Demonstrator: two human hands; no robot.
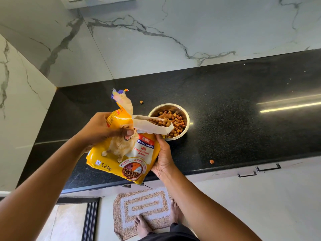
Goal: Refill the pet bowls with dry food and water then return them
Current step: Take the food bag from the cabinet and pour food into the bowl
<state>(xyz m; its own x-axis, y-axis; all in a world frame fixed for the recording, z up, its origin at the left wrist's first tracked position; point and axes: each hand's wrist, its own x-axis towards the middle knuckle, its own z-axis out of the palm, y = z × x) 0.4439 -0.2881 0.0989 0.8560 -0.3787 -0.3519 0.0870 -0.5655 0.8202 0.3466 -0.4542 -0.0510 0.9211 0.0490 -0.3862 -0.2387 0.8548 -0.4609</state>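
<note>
A yellow 1.2 kg dog food bag [121, 153] is tilted over a steel bowl [186, 117] on the black counter. Its torn white mouth rests over the bowl's left rim, with brown kibble [177, 122] lying in the mouth and heaped in the bowl. My left hand [104, 129] grips the bag's upper left side, thumb across its front. My right hand [163, 157] holds the bag's right edge from below, just in front of the bowl. No second bowl is in view.
Two stray kibble pieces lie on the black counter [243, 110], one [141, 102] behind the bowl, one [211, 161] near the front edge. Marble walls close the back and left. Drawers with handles [268, 167] sit under the counter. A floor mat [144, 209] lies under my bare feet.
</note>
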